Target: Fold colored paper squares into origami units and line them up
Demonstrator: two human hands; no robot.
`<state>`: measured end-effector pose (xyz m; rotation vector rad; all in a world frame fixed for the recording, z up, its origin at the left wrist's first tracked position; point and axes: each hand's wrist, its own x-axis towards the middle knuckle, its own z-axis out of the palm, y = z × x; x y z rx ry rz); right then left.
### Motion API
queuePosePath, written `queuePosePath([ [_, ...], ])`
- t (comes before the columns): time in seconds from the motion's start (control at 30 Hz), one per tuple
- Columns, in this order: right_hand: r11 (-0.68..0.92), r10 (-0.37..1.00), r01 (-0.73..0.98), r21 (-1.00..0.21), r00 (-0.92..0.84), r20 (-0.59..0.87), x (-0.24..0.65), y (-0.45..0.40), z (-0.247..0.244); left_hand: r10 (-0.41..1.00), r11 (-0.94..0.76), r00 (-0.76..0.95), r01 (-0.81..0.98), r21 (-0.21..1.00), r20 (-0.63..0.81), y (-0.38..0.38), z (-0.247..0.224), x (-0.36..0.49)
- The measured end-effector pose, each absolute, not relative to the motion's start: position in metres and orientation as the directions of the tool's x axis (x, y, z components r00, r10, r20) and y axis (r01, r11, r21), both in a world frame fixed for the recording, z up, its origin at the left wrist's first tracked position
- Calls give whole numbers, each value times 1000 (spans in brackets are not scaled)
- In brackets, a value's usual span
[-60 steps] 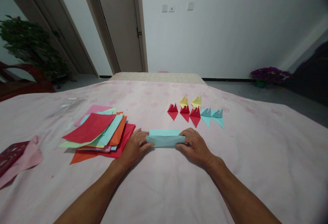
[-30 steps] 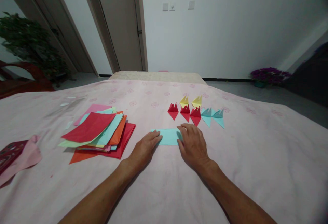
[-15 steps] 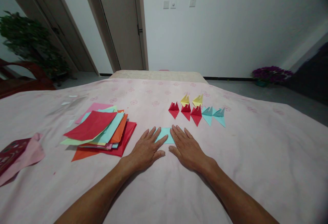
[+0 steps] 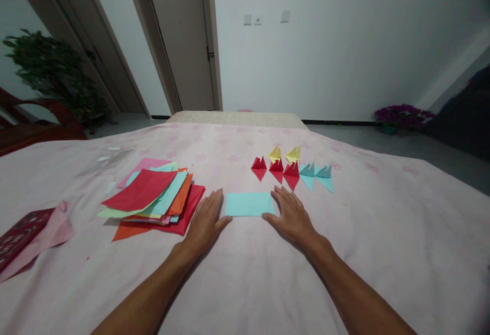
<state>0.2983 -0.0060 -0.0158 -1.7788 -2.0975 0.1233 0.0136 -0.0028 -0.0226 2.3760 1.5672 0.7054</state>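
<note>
A light blue paper rectangle (image 4: pixel 249 205) lies flat on the cloth between my hands, its long side running left to right. My left hand (image 4: pixel 205 220) rests by its left end, fingers stretched out and thumb pointing at its lower left corner. At the right end is my right hand (image 4: pixel 293 215), open, with thumb and fingertips at the paper's edge. Beyond the right hand stand folded paper figures: red ones (image 4: pixel 291 173), light blue ones (image 4: pixel 324 174) and yellow ones (image 4: pixel 294 153).
A loose pile of coloured paper sheets (image 4: pixel 141 189) lies left of my left hand. Farther left is a dark red packet (image 4: pixel 25 235) on pink material. The pink flowered tablecloth (image 4: pixel 383 243) covers the table. A potted purple plant (image 4: pixel 401 116) stands on the floor at the right.
My hands have moved apart from the middle of the light blue paper to its two ends. The whole rectangle now shows between them.
</note>
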Motion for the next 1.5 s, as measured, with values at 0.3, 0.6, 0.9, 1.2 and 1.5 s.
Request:
queuePosePath([
  [0.3, 521, 779, 758, -392, -235, 582, 294, -12, -1, 874, -475, 252, 622, 622, 415, 5, -13, 27],
  [0.6, 825, 489, 536, -182, -514, 704, 275, -33, 20, 580, -795, 490, 514, 321, 651, -6, 15, 30],
  [0.9, 749, 497, 653, -108, -448, 743, 280, -26, 20, 680, -724, 452, 539, 431, 577, 10, 7, 20],
  [1.2, 598, 626, 800, 47, -503, 596, 258, -45, 19, 694, -702, 518, 640, 313, 500, -12, 12, 12],
  [1.5, 642, 740, 745, -182, -539, 403, 253, -42, 23, 732, -670, 559, 695, 261, 390, -31, 1, -3],
])
